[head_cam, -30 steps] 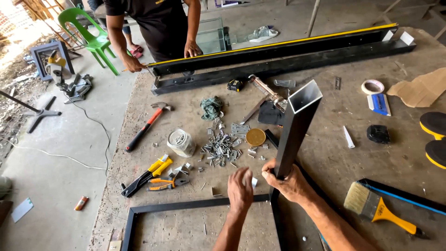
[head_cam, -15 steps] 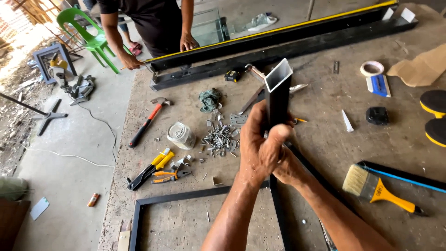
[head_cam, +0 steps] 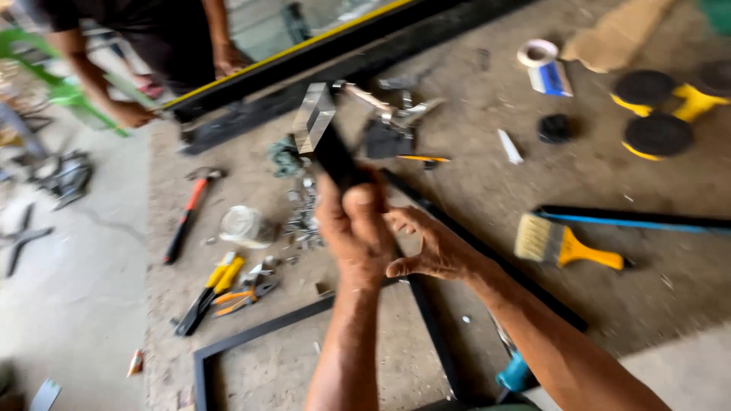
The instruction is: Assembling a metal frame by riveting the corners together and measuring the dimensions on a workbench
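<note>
Far left, a red-handled hammer [head_cam: 185, 215] lies on the table [head_cam: 685, 297], with yellow-handled pliers [head_cam: 209, 293] nearer the camera and a heap of loose screws [head_cam: 303, 221] beside a clear lump of plastic. Centre: the left hand [head_cam: 354, 228] is wrapped fully round a black square-section metal tube [head_cam: 326, 141], fingers closed tight on its lower part, the tube tilted up and away to the left so its open, pale-edged end faces the camera above the table. The right hand [head_cam: 434, 247] sits just beside it, fingers half curled and loose, touching or nearly touching the tube's base; motion blur leaves that contact unclear. Judged step: positioning the tube over the black frame [head_cam: 426, 320] lying flat below. Next move likely calls for steadying with both hands and squaring the tube's foot to the frame corner. Right: a yellow-handled paintbrush [head_cam: 560, 245]. A second person's hands rest on a long black beam [head_cam: 320, 57] at top.
</note>
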